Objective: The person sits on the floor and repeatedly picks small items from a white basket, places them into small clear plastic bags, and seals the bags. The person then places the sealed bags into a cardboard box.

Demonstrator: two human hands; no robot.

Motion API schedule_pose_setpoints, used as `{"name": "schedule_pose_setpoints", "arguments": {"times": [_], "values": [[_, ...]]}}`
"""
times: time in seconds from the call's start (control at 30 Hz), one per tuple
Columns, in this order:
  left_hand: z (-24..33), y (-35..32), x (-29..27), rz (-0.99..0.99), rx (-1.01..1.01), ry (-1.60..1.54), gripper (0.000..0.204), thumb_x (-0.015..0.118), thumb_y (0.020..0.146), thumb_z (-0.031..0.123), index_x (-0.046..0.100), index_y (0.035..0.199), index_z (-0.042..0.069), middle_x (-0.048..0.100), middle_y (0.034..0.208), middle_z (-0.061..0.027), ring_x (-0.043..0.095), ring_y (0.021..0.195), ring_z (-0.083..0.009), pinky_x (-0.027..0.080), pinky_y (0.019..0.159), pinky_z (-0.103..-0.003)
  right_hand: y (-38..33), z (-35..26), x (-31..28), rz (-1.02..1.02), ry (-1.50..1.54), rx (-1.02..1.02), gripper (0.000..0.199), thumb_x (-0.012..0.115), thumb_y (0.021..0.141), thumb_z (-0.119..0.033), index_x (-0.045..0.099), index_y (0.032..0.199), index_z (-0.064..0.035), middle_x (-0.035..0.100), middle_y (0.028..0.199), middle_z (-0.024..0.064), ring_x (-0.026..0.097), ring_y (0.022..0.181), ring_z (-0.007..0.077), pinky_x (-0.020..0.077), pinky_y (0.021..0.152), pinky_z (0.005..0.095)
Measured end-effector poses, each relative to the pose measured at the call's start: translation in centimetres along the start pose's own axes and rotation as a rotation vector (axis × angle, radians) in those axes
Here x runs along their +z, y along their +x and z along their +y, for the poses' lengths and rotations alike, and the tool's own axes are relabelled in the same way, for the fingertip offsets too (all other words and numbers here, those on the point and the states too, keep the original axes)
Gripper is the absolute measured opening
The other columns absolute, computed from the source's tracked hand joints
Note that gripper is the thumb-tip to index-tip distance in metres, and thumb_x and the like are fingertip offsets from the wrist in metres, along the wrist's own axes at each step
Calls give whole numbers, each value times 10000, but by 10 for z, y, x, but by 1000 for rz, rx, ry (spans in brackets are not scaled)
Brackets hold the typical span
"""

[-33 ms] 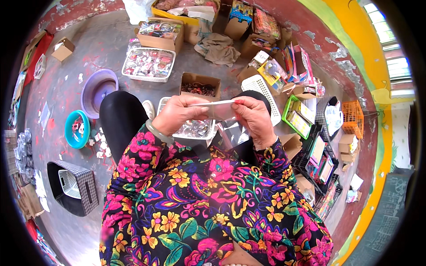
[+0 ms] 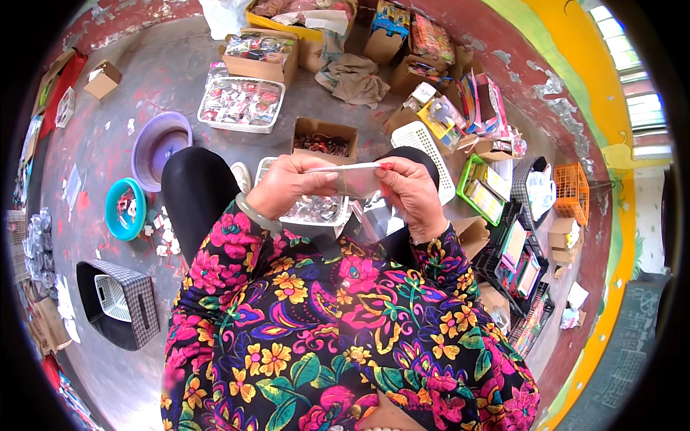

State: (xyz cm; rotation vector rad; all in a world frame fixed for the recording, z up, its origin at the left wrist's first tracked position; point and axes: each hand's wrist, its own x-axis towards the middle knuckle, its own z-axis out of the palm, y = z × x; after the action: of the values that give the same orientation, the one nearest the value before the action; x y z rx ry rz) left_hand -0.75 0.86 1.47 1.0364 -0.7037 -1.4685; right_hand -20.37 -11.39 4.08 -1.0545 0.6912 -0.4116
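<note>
A small clear plastic bag point(image 2: 356, 181) with a white strip along its top edge is stretched between my two hands, above my lap. My left hand point(image 2: 291, 187) pinches one end of the strip, fingers closed. At the other end, my right hand point(image 2: 410, 194) grips it between thumb and fingers; red shows on a nail. Beneath the hands stands a white basket point(image 2: 264, 167) of small packets, partly hidden by them. Some clear plastic packets point(image 2: 371, 219) lie by my right wrist. Just beyond, an open cardboard box point(image 2: 325, 129) holds dark reddish items.
Another white basket point(image 2: 243, 128) of packets stands farther off. At left are a purple basin point(image 2: 144, 154), a teal basin point(image 2: 115, 223) and a patterned bin point(image 2: 147, 305). A green tray point(image 2: 471, 172), black crates point(image 2: 496, 251) and an orange crate point(image 2: 571, 190) line the right.
</note>
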Motion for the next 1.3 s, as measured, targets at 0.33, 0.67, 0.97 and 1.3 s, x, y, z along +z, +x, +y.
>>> {"name": "schedule_pose_setpoints", "arguments": {"times": [0.33, 0.67, 0.97, 1.3], "values": [[12, -5, -3, -143, -152, -238, 305, 498, 896, 211, 555, 1056, -43, 611, 963, -115, 611, 854, -189, 534, 733, -294, 4, 1, 1, -46, 121, 94, 106, 640, 799, -109, 636, 873, -32, 576, 678, -32, 480, 518, -1, 347, 426, 120], [5, -2, -4, -157, -173, -238, 302, 501, 893, 199, 544, 1073, -40, 607, 966, -125, 621, 839, -199, 546, 688, -284, -1, -12, 4, -11, 87, 194, 169, 627, 804, -102, 609, 946, -13, 581, 719, -25, 493, 536, 8, 368, 441, 124], [4, -3, 1, -207, -151, -156, 337, 491, 897, 230, 544, 1079, -49, 621, 930, -128, 629, 808, -196, 545, 665, -288, -4, -10, 2, -87, 156, 177, 132, 602, 830, -125, 617, 874, -1, 601, 722, 15, 517, 556, 39, 378, 453, 159], [6, -1, -2, -290, -159, -322, 382, 501, 890, 231, 467, 1186, -8, 583, 1023, -134, 613, 854, -198, 530, 511, -242, -13, -8, -6, -87, 115, 154, 110, 606, 809, -76, 594, 877, 9, 604, 763, 34, 563, 642, 84, 452, 563, 193]]}}
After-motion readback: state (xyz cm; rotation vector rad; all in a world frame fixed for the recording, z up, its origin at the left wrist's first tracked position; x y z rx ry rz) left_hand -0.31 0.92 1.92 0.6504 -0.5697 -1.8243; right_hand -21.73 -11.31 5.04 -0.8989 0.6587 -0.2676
